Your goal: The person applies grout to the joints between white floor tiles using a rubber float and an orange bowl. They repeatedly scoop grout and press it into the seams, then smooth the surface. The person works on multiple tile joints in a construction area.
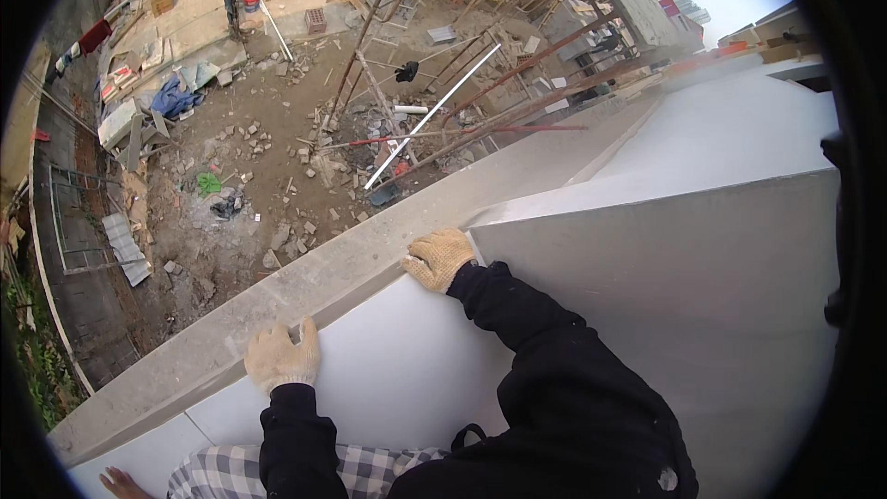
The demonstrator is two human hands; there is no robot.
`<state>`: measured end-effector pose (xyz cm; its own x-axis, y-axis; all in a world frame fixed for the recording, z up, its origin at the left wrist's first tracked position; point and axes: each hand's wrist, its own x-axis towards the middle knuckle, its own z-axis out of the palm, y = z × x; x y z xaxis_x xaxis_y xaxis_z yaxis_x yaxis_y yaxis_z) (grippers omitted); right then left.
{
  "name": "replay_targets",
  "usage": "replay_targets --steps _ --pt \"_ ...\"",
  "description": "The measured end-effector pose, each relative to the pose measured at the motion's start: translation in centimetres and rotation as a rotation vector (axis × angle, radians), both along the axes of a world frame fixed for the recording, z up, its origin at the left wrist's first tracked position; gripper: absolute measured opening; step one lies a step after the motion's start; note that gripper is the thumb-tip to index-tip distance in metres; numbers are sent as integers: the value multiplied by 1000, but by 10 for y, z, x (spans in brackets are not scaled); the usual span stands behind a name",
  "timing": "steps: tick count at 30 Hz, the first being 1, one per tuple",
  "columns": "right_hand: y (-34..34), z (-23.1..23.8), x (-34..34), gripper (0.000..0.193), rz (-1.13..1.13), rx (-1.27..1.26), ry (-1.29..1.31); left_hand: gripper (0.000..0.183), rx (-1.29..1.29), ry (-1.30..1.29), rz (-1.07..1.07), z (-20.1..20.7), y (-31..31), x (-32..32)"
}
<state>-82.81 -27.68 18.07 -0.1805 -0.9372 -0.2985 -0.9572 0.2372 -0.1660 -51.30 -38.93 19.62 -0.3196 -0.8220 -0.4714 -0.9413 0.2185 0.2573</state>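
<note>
Both my hands wear cream knitted gloves and rest at the upper edge of a smooth white slab (407, 351), beside a concrete ledge. My left hand (282, 357) lies over that edge, its fingers bent down and its thumb held apart. Farther right, my right hand (438, 259) grips the same edge near the corner of a grey-white panel (665, 259), its fingers curled and their tips partly hidden. At the lower left, another person's bare hand (123, 483) touches the white surface, near a checked grey-and-white cloth (217, 473).
Beyond the concrete ledge (305, 291) lies a drop to a rubble-strewn yard (277, 157). Rusty scaffold poles (374, 9) and a long white pipe (434, 115) stand there. A blue cloth (174, 97) lies farther left. A white surface (721, 139) extends at the right.
</note>
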Motion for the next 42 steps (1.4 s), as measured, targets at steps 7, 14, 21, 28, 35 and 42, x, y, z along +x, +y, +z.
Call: replay_targets --steps 7,14,21,28,35,42 --pt "-3 5 7 54 -197 -192 175 40 -134 98 31 -27 12 3" --pt "-12 9 -4 25 -128 -149 85 33 -137 129 27 -32 9 -1" --pt "-11 5 -6 23 -142 -195 31 29 -115 148 32 -36 13 4" --pt "-10 -3 -9 23 -153 -187 50 30 -100 71 33 -27 7 -9" --pt "-10 -3 -4 21 -102 -193 43 37 -157 171 35 -22 5 -1" --pt "-13 2 -2 21 -98 -167 58 36 -48 118 37 -16 -1 -2"
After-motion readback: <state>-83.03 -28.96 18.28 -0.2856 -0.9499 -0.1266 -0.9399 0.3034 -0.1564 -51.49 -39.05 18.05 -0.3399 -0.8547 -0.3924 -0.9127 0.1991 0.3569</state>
